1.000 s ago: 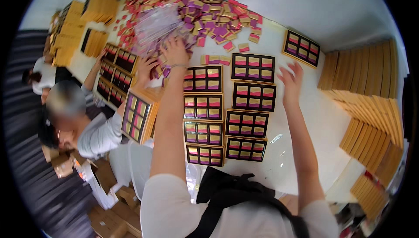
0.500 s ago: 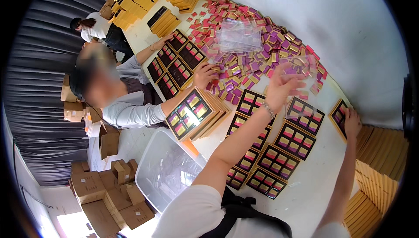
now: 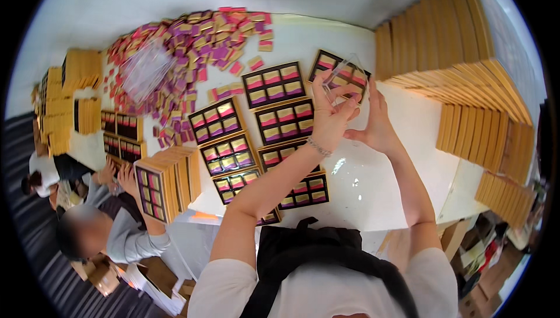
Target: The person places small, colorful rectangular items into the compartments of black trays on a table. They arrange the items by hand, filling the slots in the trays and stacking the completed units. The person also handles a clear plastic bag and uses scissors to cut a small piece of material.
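The left hand [image 3: 332, 112] pinches a clear plastic lid [image 3: 352, 68] between thumb and fingers at its near side, a grip that appears chosen to leave most of the face untouched. The right hand [image 3: 382, 124] has its fingers extended and thumb spread, beside the lid's right edge, apparently to square or steady it; contact cannot be confirmed. The lid is tilted over a filled box [image 3: 322, 61] lying face up on the table [image 3: 382, 192]; whether the two touch cannot be told.

To the left of that box, further filled boxes [image 3: 284, 121] lie face up in two columns, presumably so that each face can be seen and reached. Part of both columns is hidden by the left forearm. Small wrapped pieces [image 3: 217, 35] are heaped loosely toward the wall, with a stack of spare lids [image 3: 147, 70] resting on the heap, likely for easy reach. On the right, boxes standing on edge [image 3: 434, 32] are packed closely in rows, probably to save space. A co-worker [image 3: 129, 237] works at far left.
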A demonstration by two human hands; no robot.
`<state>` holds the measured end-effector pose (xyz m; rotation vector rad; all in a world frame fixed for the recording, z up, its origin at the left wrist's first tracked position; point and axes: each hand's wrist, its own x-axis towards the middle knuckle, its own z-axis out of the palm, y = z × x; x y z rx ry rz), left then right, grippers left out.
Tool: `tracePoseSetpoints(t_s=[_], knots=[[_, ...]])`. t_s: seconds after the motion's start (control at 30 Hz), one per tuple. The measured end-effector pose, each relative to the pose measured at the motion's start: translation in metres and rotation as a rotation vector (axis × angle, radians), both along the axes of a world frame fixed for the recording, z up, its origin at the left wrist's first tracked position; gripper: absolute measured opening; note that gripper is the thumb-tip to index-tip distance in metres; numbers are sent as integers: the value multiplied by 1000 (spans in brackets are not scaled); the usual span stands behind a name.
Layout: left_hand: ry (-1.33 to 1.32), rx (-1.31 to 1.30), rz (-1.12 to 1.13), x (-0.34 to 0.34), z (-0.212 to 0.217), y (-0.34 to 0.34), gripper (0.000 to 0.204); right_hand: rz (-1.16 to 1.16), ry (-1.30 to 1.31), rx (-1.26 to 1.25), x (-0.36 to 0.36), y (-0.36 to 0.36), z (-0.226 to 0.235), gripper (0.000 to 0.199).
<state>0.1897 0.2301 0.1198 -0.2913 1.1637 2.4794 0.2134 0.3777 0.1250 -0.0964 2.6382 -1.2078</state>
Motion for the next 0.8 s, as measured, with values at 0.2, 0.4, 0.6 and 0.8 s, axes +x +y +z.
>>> tracePoseSetpoints(t_s=[0.2,0.4,0.6,0.8], knots=[[170,-694,-108,-89,-44,-27,74,-72,145,348,-14,32,-34,121],[125,-719,-503,-168,-136,-34,92,4,53,566,-38,7,-51,118],[300,-830,-462,-133,-129,5,69,-37,-44,631,-27,18,-73,118],[347,-669,-230,-109,-146,9,42,13,-106,670,-39,19,-76,118]])
